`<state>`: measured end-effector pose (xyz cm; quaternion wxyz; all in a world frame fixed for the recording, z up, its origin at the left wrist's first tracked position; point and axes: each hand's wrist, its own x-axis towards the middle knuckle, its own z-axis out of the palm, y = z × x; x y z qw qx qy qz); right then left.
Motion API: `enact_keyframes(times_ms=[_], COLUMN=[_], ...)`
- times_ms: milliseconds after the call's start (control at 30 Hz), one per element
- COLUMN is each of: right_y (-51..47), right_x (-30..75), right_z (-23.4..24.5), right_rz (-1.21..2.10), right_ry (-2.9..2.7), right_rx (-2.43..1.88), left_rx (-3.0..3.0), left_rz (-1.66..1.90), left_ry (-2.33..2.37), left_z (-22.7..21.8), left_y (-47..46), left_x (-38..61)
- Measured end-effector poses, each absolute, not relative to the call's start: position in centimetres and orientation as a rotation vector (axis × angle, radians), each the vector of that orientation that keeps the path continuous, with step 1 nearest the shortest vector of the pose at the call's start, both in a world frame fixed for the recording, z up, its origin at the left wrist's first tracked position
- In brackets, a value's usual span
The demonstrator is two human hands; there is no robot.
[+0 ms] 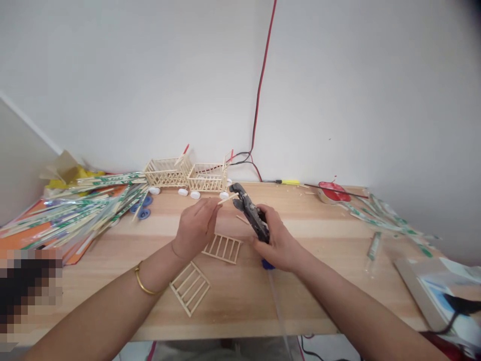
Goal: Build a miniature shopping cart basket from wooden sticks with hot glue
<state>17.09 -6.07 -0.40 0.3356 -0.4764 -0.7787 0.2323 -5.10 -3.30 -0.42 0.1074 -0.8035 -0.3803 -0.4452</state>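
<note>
My left hand (196, 225) pinches a short pale wooden stick (226, 199) and holds it level above the wooden table (300, 296). My right hand (278, 243) is wrapped round a dark glue gun (250, 210) whose nozzle points up and left, almost touching the stick's end. Under my hands lie two small ladder-like frames of sticks, one (222, 247) between my hands and one (190, 288) nearer the front edge. A clear glue rod (278, 306) trails from the gun toward me.
Two stick-built basket frames (186, 174) on white bottle-cap wheels stand at the back by the wall. A heap of chopstick wrappers (75, 210) covers the left. A red dish (332, 190), loose wrappers (379, 215) and a book (439, 286) lie right. A red-black cable (261, 85) hangs down the wall.
</note>
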Motion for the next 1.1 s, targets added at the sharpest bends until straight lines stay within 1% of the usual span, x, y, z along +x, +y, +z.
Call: enact_keyframes(times_ms=[300, 833, 967, 1100], right_y=[-7.1, -7.4, -7.5, -7.7], right_x=[16.0, 16.0, 15.9, 16.1], right_z=[0.1, 0.0, 0.2, 1.0], right_rz=[0.432, 0.416, 0.462, 0.696], right_ry=[-2.037, -2.07, -2.071, -2.067], right_rx=[-1.239, -1.332, -1.369, -1.314], left_rx=[-2.37, -2.327, -2.328, -2.305], left_rz=[-1.283, -1.196, -1.165, -1.146], left_ry=[-0.927, -0.895, -0.911, -0.946], left_z=[0.1, -0.5, -0.6, -0.3], left_y=[-3.7, -3.4, -3.3, -3.4], left_x=[-4.7, -4.8, -5.0, -4.9])
